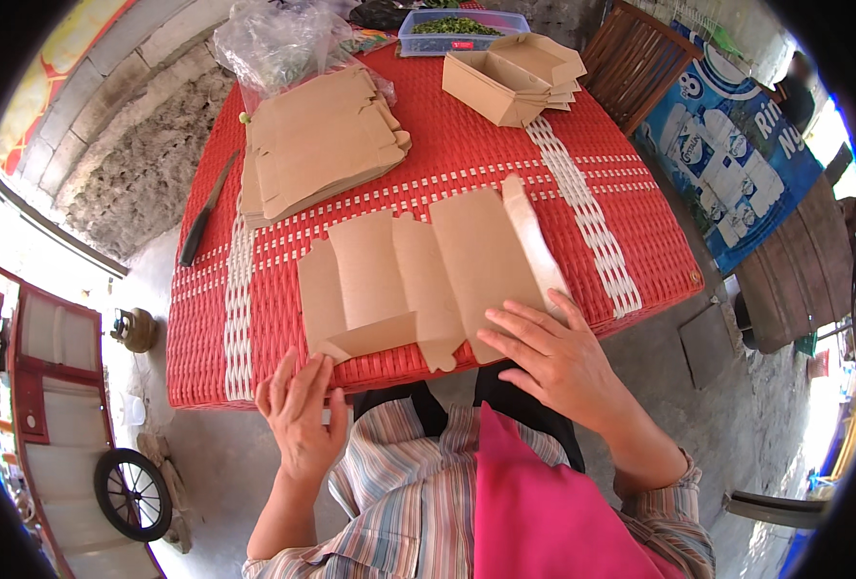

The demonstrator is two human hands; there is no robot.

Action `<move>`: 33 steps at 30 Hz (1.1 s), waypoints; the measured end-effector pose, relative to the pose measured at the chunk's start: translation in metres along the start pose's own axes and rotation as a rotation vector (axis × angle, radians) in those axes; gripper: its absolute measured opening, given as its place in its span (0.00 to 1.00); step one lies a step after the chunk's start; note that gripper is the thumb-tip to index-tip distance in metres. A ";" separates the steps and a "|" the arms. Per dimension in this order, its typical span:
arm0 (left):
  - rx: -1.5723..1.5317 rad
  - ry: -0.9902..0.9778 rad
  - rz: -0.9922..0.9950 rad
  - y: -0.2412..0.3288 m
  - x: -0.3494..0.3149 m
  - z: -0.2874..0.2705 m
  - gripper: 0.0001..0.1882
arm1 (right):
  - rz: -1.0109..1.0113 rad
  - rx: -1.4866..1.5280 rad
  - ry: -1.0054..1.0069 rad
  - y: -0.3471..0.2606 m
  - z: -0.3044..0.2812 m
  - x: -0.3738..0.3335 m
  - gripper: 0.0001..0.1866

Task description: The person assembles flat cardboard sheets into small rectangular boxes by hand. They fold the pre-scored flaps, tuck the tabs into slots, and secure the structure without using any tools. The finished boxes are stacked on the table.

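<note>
At the near edge of the red woven table [428, 116], the left hand [303, 415] has its fingers loosely bent at the near left corner of an unfolded brown cardboard blank [481, 251]; whether they pinch the raised near flap or only touch it, I cannot tell. The right hand [558, 362] is spread, not gripping, its fingers laid on the blank's right panel and its thumb by the upturned right flap. This looks like creasing work — best done with one palm pinning the panel while the other runs along the whole score line, so the flap stands straight. The near tab reaches about to the table's edge, so more support under it would probably help.

Farther off lie a knife [208, 212] at left, a stack of flat blanks [322, 135] and, to the right, nested made-up boxes [476, 90].
</note>
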State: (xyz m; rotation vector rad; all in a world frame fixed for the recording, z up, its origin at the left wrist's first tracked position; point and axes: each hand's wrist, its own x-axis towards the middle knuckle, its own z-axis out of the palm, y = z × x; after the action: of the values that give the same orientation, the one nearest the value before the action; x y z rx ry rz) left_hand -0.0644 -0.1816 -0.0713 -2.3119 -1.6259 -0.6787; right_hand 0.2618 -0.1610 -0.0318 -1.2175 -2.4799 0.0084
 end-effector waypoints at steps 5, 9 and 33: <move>-0.045 0.363 0.007 0.023 -0.010 0.000 0.21 | -0.044 0.073 0.192 -0.003 0.023 0.001 0.17; 0.130 0.093 0.259 0.064 0.010 0.002 0.21 | -0.055 0.119 0.218 -0.004 0.024 0.010 0.12; -0.471 -0.092 -0.093 0.053 0.088 0.029 0.07 | 0.231 0.613 -0.212 0.046 0.001 0.064 0.10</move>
State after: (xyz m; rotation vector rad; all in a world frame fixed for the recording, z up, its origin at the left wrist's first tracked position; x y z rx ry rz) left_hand 0.0158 -0.1147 -0.0489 -2.6278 -1.7765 -1.0927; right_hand 0.2613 -0.0828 -0.0195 -1.2482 -2.2164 0.9256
